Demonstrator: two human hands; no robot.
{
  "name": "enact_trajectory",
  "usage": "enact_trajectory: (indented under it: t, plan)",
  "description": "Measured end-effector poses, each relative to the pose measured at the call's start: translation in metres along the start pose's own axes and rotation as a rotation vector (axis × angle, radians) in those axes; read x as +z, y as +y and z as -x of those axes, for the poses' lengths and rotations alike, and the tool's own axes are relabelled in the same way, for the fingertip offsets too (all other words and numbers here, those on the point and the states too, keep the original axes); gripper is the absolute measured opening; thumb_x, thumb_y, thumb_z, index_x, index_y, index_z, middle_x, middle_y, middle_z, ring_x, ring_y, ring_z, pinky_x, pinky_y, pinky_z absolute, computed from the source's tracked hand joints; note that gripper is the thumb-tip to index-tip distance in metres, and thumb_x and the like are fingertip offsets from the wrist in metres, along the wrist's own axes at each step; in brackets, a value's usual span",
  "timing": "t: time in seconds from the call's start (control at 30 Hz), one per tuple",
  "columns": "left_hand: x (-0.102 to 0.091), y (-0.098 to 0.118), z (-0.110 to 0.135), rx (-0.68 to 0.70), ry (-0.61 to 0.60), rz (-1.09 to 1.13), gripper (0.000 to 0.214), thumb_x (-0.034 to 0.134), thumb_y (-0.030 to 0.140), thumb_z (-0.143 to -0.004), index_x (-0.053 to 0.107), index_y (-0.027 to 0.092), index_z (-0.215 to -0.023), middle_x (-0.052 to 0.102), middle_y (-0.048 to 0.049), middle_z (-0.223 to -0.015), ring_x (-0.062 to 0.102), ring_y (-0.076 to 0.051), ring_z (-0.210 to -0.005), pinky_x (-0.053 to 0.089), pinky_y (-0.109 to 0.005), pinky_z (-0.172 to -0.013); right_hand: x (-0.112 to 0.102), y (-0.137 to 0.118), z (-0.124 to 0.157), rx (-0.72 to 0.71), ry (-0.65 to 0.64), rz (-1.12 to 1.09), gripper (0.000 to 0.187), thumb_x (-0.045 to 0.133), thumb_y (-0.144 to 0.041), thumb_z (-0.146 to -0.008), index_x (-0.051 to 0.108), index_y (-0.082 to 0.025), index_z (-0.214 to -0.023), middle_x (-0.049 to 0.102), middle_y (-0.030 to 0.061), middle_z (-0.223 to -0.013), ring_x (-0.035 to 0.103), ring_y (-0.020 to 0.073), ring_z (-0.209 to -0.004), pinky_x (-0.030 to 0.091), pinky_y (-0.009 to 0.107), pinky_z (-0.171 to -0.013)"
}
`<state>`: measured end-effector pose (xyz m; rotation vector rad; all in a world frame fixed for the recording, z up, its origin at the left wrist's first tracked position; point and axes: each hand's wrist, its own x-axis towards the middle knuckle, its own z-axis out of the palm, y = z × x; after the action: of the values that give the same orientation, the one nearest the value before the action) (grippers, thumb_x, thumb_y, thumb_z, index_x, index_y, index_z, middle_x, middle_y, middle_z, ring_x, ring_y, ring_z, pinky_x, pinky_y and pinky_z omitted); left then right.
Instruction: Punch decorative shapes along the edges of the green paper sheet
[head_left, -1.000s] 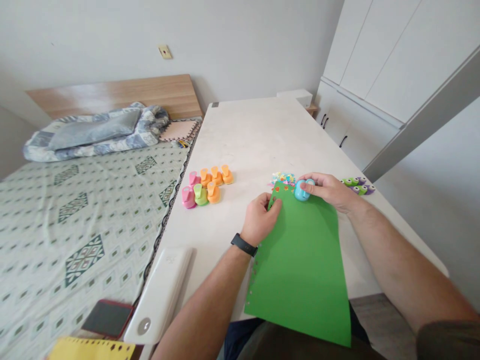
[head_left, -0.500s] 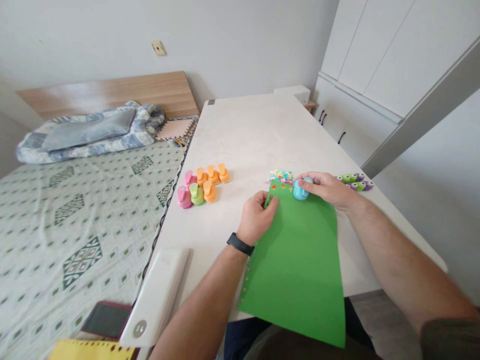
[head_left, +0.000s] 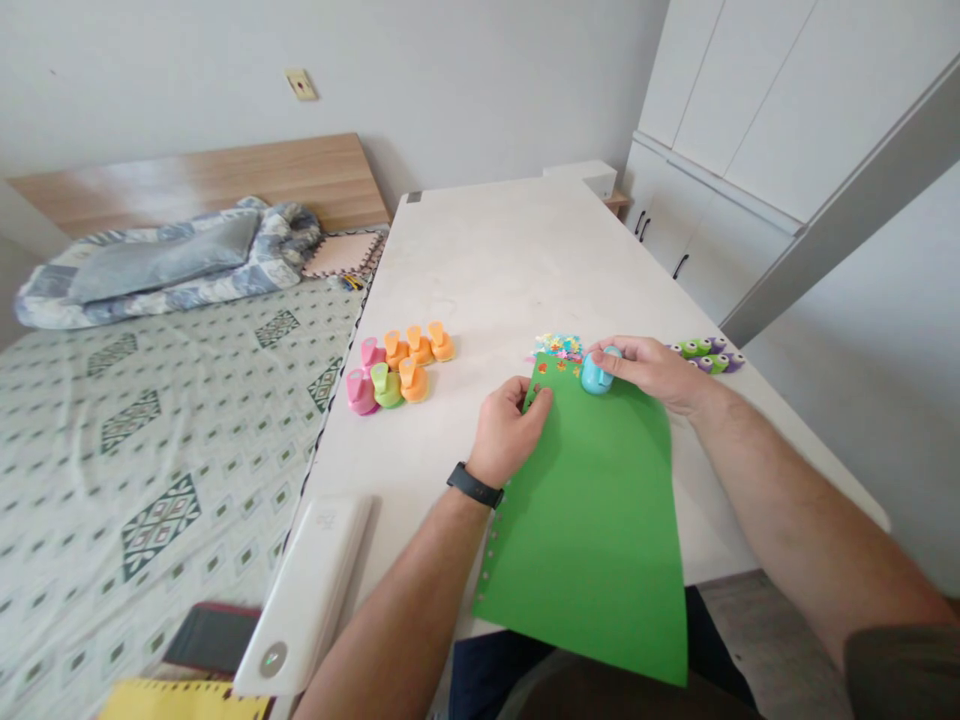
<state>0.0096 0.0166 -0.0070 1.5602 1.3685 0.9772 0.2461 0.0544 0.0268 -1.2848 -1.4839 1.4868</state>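
Observation:
A green paper sheet (head_left: 592, 510) lies on the white table (head_left: 495, 260), its near end hanging over the table edge. My left hand (head_left: 510, 430), with a black wristband, pinches the sheet's far left corner, fingers closed on it. My right hand (head_left: 652, 370) grips a small blue paper punch (head_left: 596, 375) set on the sheet's far edge. Small punched holes show along that edge and down the left side. A little heap of coloured cut-outs (head_left: 555, 346) lies just beyond the sheet.
A cluster of pink, orange and green punches (head_left: 394, 370) stands to the left. Green and purple punches (head_left: 705, 353) sit behind my right wrist. A white device (head_left: 307, 595) lies at the near left table edge. A bed (head_left: 150, 420) with a phone (head_left: 214, 635) adjoins the table.
The view has drifted slightly. Both hands stay on the sheet and the punch in the same grip; no clear movement of the paper.

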Motion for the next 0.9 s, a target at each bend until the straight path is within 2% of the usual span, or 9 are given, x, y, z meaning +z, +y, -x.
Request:
enact_trajectory:
  t: [0.33,0.57,0.9]
  plan:
    - [0.0001,-0.0018,-0.0007,-0.003,-0.003,-0.007,0.028,0.060,0.043,-0.091,0.060,0.017,-0.082,0.046,0.0042,-0.066,0.038,-0.009,-0.060,0.027,-0.022,-0.054,-0.0018,0.0041,-0.0022,-0.032,0.008,0.028,0.047,0.076,-0.063,-0.080,0.075,-0.022,-0.103,0.077,0.0058,-0.095,0.069,0.0206,-0.081,0.055,0.033,-0.075]
    - [0.0005,-0.0025,-0.0006,-0.024,-0.005,0.009,0.028,0.060,0.043,-0.090,0.059,0.017,-0.081,0.046,0.0042,-0.065,0.037,-0.009,-0.059,0.026,-0.022,-0.053,-0.0015,0.0072,-0.0028,0.002,0.004,-0.048,0.046,0.081,-0.058,-0.077,0.073,-0.021,-0.104,0.077,0.0067,-0.095,0.069,0.0201,-0.076,0.056,0.034,-0.071]
    - [0.0005,-0.0044,-0.0009,-0.015,-0.002,0.022,0.028,0.061,0.044,-0.090,0.059,0.017,-0.081,0.046,0.0039,-0.065,0.037,-0.009,-0.059,0.026,-0.022,-0.053,-0.0018,0.0093,-0.0046,-0.033,0.023,-0.065,0.047,0.083,-0.056,-0.075,0.072,-0.019,-0.101,0.077,0.0068,-0.091,0.068,0.0191,-0.074,0.055,0.034,-0.070]
